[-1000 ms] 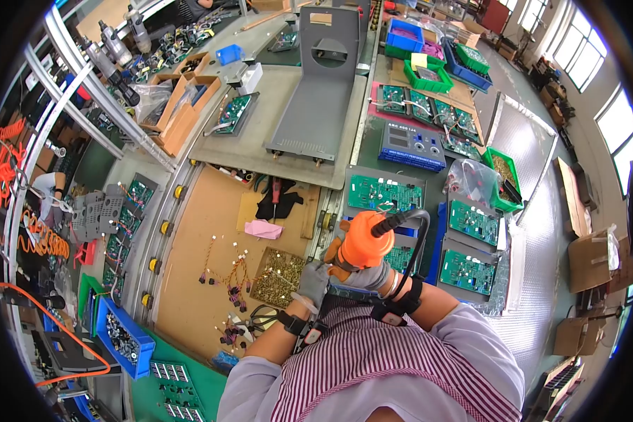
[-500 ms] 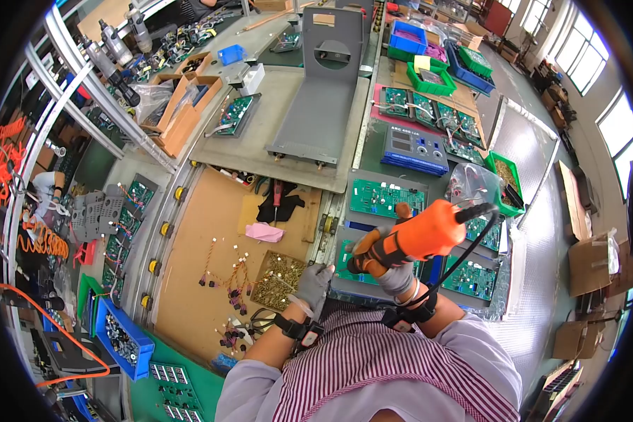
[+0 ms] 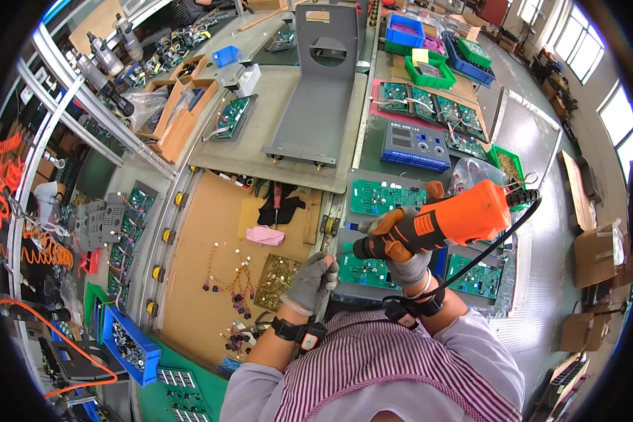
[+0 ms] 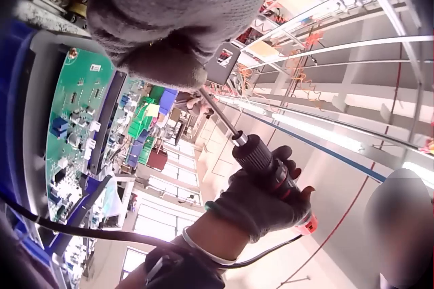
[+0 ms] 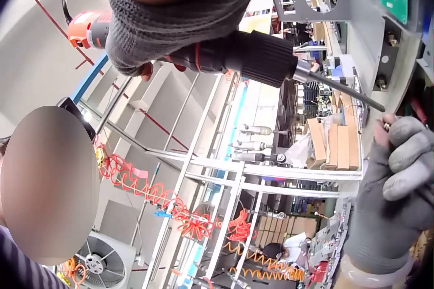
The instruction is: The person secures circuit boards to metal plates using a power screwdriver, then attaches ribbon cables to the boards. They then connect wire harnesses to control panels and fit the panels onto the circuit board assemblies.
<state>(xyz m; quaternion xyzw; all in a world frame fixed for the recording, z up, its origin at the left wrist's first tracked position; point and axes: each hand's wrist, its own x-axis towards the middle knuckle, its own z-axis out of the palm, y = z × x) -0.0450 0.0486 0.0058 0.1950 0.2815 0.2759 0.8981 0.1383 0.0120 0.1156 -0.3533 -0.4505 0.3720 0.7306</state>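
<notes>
My gloved right hand [image 3: 405, 261] grips an orange and black electric screwdriver [image 3: 461, 219], tilted so its bit points left toward my other hand. In the right wrist view its long steel bit [image 5: 346, 92] ends right at the left fingertips. My gloved left hand [image 3: 308, 283] is raised by the bench's near edge, thumb and finger together. Between them is a small brass-coloured screw [image 5: 387, 126], mostly hidden by the fingers. The left wrist view has the bit [image 4: 220, 114] running up to the glove. Below lies a tray of brass-coloured screws [image 3: 277, 280].
Green circuit boards [image 3: 387, 195] lie at the right, beside a blue-grey front panel [image 3: 415, 148]. A bent grey metal chassis [image 3: 309, 119] stands ahead on the bench. Wire leads [image 3: 240, 288] and a pink cloth [image 3: 265, 235] lie at the left. The screwdriver's black cable [image 3: 496, 246] loops by my right forearm.
The screwdriver has swung out to the right with my right hand and now lies more level, its bit toward my left hand. My left hand has lifted a little and turned its fingertips up.
</notes>
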